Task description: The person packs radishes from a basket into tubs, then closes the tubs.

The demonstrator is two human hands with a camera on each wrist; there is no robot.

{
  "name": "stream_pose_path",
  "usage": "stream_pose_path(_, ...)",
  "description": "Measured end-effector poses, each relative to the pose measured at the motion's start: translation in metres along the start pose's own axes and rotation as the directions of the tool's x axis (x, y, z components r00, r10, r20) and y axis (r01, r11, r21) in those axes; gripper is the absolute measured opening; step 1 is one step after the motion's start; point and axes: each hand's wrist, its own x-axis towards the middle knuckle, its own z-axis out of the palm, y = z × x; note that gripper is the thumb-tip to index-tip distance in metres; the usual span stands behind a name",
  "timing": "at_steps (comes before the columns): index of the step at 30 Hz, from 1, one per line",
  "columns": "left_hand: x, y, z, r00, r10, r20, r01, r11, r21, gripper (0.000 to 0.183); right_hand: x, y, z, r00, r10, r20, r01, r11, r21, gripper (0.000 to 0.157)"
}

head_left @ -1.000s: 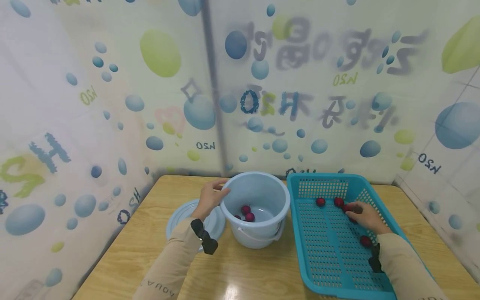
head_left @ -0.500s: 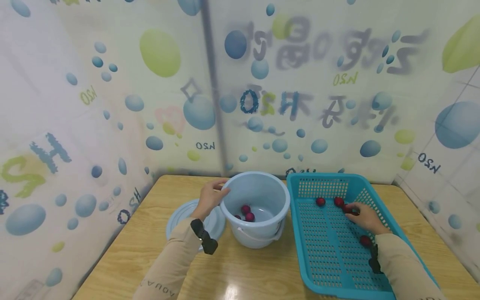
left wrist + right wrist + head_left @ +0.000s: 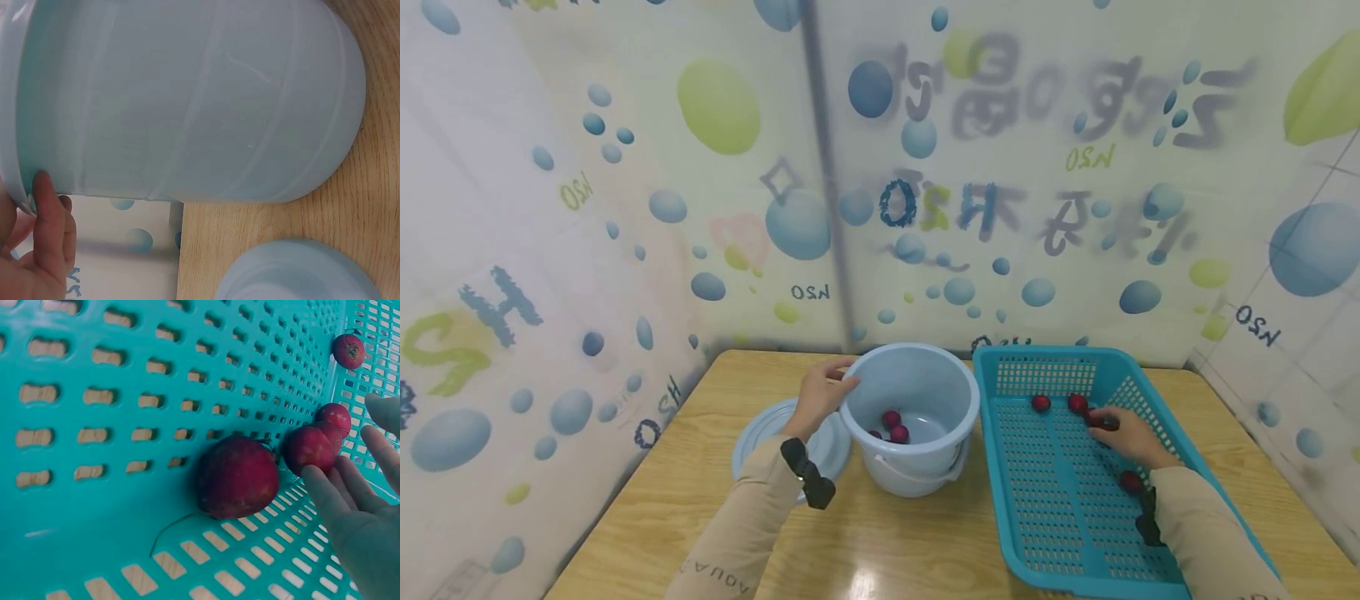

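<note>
A light blue bucket (image 3: 917, 467) stands upright on the table, with red radishes (image 3: 899, 433) on its inner floor. My left hand (image 3: 820, 396) grips the left side of its rim, fingers against the outer wall under the lip in the left wrist view (image 3: 50, 231). At the right, a turquoise plastic basket (image 3: 1037, 533) holds several more radishes. Inside it, my right hand (image 3: 1131, 437) reaches toward the far right wall. Its fingertips touch a radish (image 3: 307, 449), and the thumb side stays apart from it. Another radish (image 3: 237, 478) lies nearer the right wrist camera.
A light blue lid (image 3: 831, 446) lies flat on the wooden table (image 3: 865, 542), left of the bucket and partly under my left forearm. The bucket and basket stand side by side. A patterned curtain (image 3: 1030, 250) encloses the table at the back and sides.
My right hand has shifted very slightly in the basket, covering more of the radish at its fingertips. The left hand, bucket and lid have stayed where they were.
</note>
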Motion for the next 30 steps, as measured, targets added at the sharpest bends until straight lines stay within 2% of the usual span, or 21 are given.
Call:
stream_pose_path(7,-0.001,0.000,0.000,1.000,-0.013,-0.003,0.013,1.000,0.006,0.033,0.003,0.001,0.001,0.999,0.045,0.013,-0.046,0.996,0.070,0.034)
stream_pose_path(20,0.001,0.000,0.001,1.000,-0.015,-0.017,0.015,1.000,0.008,0.032,0.013,0.006,0.010,0.987,0.151,-0.055,-0.147,0.987,0.069,0.031)
stream_pose_path(25,0.001,0.000,0.001,1.000,-0.019,-0.014,0.019,1.000,0.002,0.033,0.013,0.006,0.011,0.990,0.137,-0.040,-0.134,0.988,0.074,0.032)
stream_pose_path(30,0.002,-0.001,0.002,1.000,-0.023,-0.011,0.023,1.000,0.000,0.032,0.011,0.002,0.011,0.990,0.141,0.029,-0.143,0.988,0.064,0.036)
